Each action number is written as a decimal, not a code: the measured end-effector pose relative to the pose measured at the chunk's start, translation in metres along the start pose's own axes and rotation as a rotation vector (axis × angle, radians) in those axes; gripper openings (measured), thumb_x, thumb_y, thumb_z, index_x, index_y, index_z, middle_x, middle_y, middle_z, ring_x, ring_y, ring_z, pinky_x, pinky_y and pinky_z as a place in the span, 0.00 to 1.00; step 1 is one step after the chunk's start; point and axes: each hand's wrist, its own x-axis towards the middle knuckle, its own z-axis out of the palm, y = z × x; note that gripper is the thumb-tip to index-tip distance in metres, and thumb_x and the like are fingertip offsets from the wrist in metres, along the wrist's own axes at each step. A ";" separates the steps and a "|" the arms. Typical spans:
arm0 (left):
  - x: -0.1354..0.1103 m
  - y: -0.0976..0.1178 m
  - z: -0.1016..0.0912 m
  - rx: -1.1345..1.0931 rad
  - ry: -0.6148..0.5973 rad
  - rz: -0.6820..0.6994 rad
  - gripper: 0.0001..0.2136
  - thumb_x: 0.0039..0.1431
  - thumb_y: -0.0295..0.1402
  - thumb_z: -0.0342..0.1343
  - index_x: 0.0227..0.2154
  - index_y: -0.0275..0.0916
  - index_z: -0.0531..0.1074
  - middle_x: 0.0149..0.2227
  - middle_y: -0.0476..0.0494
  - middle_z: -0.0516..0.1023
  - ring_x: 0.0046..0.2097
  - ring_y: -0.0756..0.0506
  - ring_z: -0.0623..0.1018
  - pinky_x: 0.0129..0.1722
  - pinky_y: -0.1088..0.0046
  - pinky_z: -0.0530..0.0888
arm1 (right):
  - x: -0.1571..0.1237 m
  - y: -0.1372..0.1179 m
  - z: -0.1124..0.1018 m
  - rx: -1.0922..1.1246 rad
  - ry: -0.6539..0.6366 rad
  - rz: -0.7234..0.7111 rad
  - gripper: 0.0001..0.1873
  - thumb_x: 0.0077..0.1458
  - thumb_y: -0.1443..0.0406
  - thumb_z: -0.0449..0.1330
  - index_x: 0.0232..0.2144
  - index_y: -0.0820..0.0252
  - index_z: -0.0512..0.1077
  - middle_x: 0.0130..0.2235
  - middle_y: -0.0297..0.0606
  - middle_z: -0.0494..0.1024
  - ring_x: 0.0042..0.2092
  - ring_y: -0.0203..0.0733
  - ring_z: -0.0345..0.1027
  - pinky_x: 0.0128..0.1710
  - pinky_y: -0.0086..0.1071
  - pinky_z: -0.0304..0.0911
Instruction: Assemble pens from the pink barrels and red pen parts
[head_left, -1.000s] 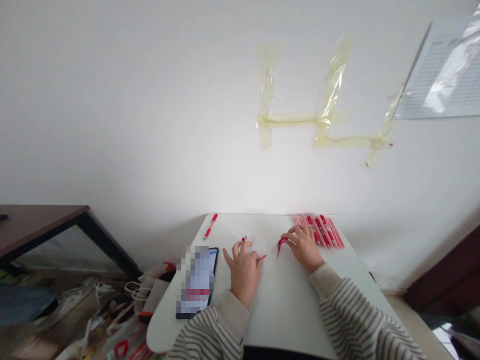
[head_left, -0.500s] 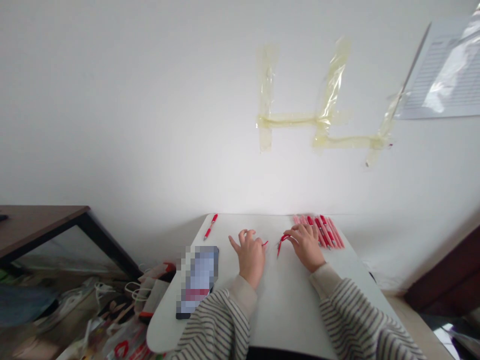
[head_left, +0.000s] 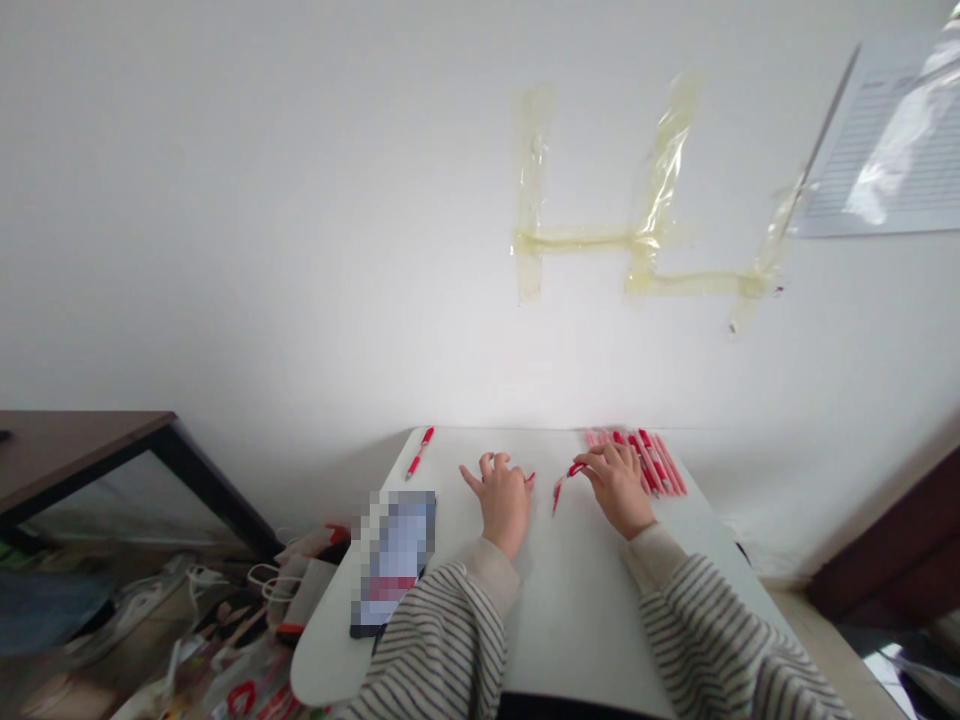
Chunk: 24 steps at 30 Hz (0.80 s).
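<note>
Over the white table, my left hand pinches a small red pen part between thumb and index finger, its other fingers spread. Most of that part is hidden by the fingers. Opposite it, my right hand grips a red pen piece at the fingertips. A thin red and clear section slants down from its left end; I cannot tell whether the two are joined. Just behind and right of my right hand lies a row of red and pink pens. A single red pen rests at the far left.
A phone with a blurred screen lies by the table's left edge. The white wall rises right behind the table. Bags and cables clutter the floor at left, near a brown desk.
Both hands stay nearly in place. The right fingers have shifted slightly, and more of the red piece in them shows. The view has moved very little.
</note>
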 end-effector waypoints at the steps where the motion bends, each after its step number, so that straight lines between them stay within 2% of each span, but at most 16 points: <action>1: 0.000 0.000 0.000 0.000 0.004 -0.001 0.07 0.59 0.36 0.59 0.31 0.45 0.81 0.53 0.43 0.73 0.61 0.35 0.62 0.63 0.25 0.43 | 0.000 0.001 0.001 0.008 -0.001 -0.005 0.11 0.64 0.62 0.56 0.44 0.47 0.78 0.45 0.40 0.74 0.52 0.51 0.59 0.60 0.54 0.51; 6: -0.002 0.001 -0.001 0.004 0.026 0.003 0.07 0.60 0.37 0.58 0.32 0.46 0.81 0.53 0.43 0.73 0.60 0.35 0.62 0.63 0.25 0.43 | 0.003 0.005 0.002 0.076 -0.040 -0.063 0.12 0.65 0.63 0.55 0.44 0.49 0.78 0.46 0.41 0.75 0.50 0.49 0.61 0.54 0.46 0.59; 10: -0.003 0.003 -0.002 0.007 0.028 0.004 0.07 0.60 0.38 0.58 0.33 0.46 0.81 0.53 0.43 0.73 0.60 0.35 0.63 0.63 0.25 0.45 | 0.005 0.008 -0.003 0.066 -0.125 -0.131 0.12 0.64 0.64 0.57 0.43 0.46 0.79 0.44 0.40 0.76 0.50 0.49 0.63 0.53 0.44 0.60; 18: -0.008 0.001 -0.021 0.018 -0.003 0.016 0.05 0.57 0.37 0.61 0.36 0.48 0.80 0.54 0.44 0.72 0.60 0.35 0.62 0.63 0.27 0.46 | 0.004 0.012 -0.016 0.053 -0.235 -0.112 0.08 0.61 0.62 0.61 0.39 0.43 0.80 0.41 0.36 0.78 0.53 0.50 0.62 0.58 0.51 0.54; 24: -0.030 -0.013 -0.044 0.054 -0.022 0.010 0.08 0.56 0.35 0.61 0.39 0.49 0.79 0.53 0.44 0.73 0.59 0.36 0.63 0.64 0.29 0.45 | 0.003 0.006 -0.015 0.019 -0.269 -0.116 0.10 0.60 0.66 0.61 0.38 0.43 0.80 0.42 0.35 0.79 0.55 0.50 0.62 0.60 0.53 0.50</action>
